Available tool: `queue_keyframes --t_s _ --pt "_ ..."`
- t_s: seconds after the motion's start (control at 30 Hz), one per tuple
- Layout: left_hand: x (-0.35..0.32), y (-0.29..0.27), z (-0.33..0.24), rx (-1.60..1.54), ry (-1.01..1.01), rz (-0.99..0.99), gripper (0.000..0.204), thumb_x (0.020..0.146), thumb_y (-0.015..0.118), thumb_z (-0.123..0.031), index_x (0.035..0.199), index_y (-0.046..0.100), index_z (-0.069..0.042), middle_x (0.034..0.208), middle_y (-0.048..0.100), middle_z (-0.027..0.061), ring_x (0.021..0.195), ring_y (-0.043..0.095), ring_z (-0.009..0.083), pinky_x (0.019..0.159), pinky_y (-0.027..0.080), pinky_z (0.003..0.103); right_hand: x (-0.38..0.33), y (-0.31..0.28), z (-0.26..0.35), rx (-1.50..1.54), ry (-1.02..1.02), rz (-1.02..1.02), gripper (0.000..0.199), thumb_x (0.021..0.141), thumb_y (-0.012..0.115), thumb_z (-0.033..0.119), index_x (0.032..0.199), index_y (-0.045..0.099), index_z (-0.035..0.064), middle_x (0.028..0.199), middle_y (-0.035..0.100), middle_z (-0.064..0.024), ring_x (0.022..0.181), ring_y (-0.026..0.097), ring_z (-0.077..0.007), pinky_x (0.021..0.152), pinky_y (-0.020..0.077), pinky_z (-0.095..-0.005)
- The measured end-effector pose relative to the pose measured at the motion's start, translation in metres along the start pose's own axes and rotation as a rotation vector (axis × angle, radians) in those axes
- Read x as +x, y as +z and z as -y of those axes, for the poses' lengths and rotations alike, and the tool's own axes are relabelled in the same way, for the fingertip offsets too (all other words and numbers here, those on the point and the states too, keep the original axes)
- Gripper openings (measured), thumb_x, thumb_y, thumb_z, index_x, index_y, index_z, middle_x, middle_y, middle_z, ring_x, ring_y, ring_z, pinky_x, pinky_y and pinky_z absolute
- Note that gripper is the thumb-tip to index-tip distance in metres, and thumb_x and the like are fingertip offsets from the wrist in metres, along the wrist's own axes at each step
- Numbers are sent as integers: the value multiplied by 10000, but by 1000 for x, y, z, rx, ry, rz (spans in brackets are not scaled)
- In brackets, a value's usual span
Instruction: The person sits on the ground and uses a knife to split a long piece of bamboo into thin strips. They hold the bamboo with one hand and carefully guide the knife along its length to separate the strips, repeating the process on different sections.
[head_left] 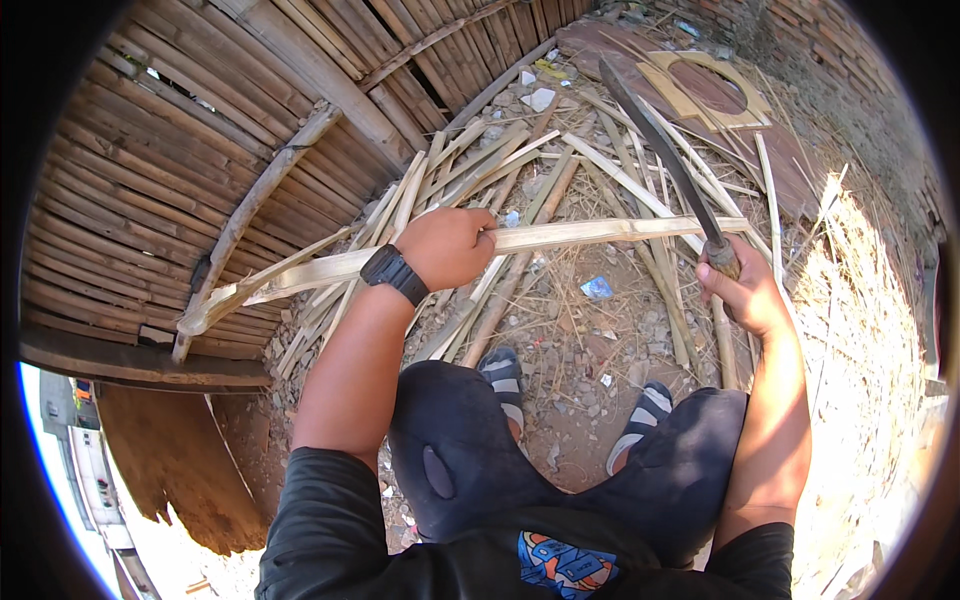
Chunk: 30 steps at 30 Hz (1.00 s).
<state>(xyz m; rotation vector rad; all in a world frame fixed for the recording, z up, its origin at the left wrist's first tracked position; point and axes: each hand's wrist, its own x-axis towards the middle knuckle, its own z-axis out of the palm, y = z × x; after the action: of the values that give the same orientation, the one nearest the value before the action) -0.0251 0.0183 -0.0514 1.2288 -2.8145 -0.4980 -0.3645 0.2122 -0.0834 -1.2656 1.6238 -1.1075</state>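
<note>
My left hand (447, 248), with a dark watch on its wrist, is closed around a long pale bamboo strip (580, 234). The strip lies crosswise in front of me, its thick, ragged end far to the left and its other end beside my right hand. Gripped in my right hand (745, 287) is a machete (665, 150) by its short handle. Its long, dark, slightly curved blade points up and away to the left, crossing above the strip's right part. Whether blade and strip touch, I cannot tell.
Several split bamboo strips (470, 165) lie heaped beyond my hands, over ground strewn with rubble and shavings. A bamboo slat wall (150, 190) rises at the left, a brick wall (820, 60) at the far right. A board with a round hole (660, 75) lies at the back.
</note>
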Motion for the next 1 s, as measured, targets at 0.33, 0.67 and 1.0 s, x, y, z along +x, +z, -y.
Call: queue_keyframes --t_s 0.33,0.67,1.0 --pt "26 25 -59 365 208 -19 153 841 544 -178 876 651 -75 823 675 136 777 671 326 682 533 459 0 -3 0 -72 5 -87 370 852 743 250 1051 594 -24 878 631 -67 669 607 -136 656 496 -293" --pt "23 28 -81 498 341 -149 141 799 569 -113 914 646 -86 817 664 73 822 666 270 748 501 421 1 -14 -13 -128 69 -174 433 854 744 246 1169 588 -7 918 644 -70 745 630 -147 739 492 -297" --pt "3 9 -109 623 495 -282 113 781 592 -130 885 634 -116 798 627 17 813 634 205 739 429 362 14 9 -18 -215 -35 2 475 832 741 205 1257 600 47 1162 657 -94 1117 564 -167 1018 391 -328"
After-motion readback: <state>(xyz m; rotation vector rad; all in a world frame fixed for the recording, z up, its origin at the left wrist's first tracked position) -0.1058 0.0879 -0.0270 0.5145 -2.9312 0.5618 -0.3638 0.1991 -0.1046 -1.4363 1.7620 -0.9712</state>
